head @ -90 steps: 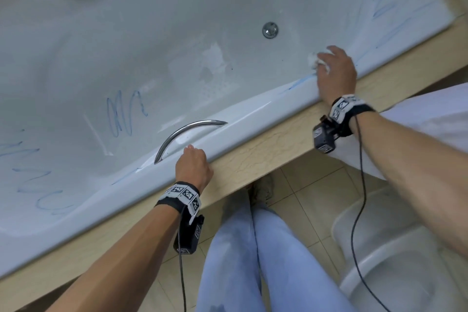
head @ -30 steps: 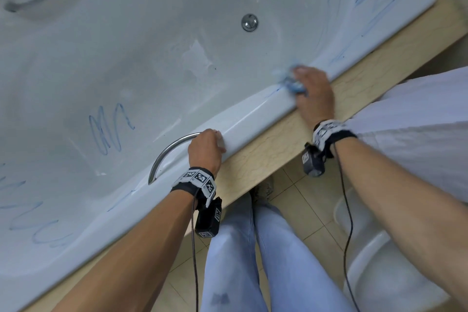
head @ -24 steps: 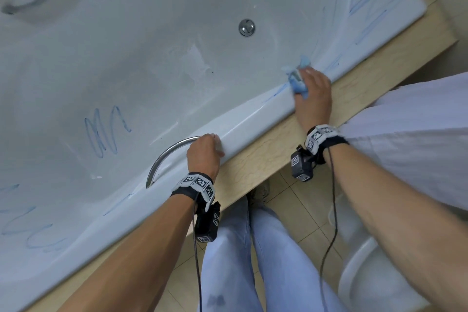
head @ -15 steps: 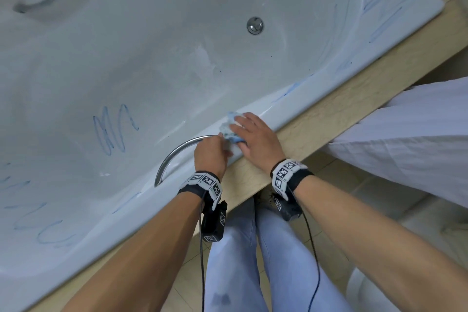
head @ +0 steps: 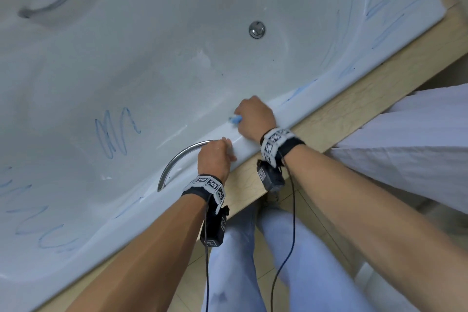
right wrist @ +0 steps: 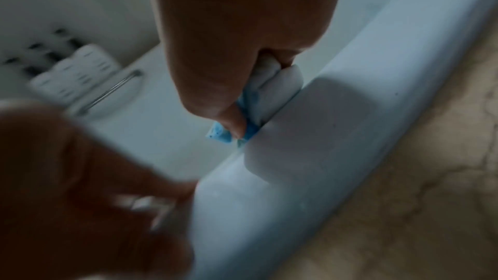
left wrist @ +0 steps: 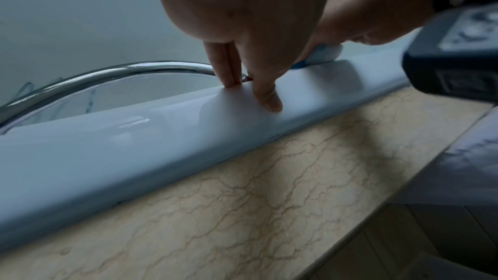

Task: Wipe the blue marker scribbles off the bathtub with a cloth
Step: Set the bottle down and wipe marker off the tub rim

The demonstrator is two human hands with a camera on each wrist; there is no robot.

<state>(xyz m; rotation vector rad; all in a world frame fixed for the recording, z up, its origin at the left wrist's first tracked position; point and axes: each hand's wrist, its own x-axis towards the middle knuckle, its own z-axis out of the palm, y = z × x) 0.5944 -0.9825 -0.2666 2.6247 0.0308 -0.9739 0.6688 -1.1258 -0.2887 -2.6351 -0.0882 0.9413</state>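
Now head view: right hand point(head: 254, 119) squeezes cloth point(head: 235, 119) on bathtub point(head: 152, 58) rim — blue scribbles point(head: 115, 134) inside tub. Left wrist view: left hand point(left wrist: 242, 29) fingers straight, pressing rim beside grab bar point(left wrist: 107, 76). Right wrist view: cloth point(right wrist: 253, 114) pinched tight — touching rim.

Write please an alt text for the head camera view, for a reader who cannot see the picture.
A person's right hand presses a blue-stained cloth on the near rim of a white bathtub, while the left hand rests on the rim beside a chrome grab handle. Blue marker scribbles remain on the tub floor and at its right end.
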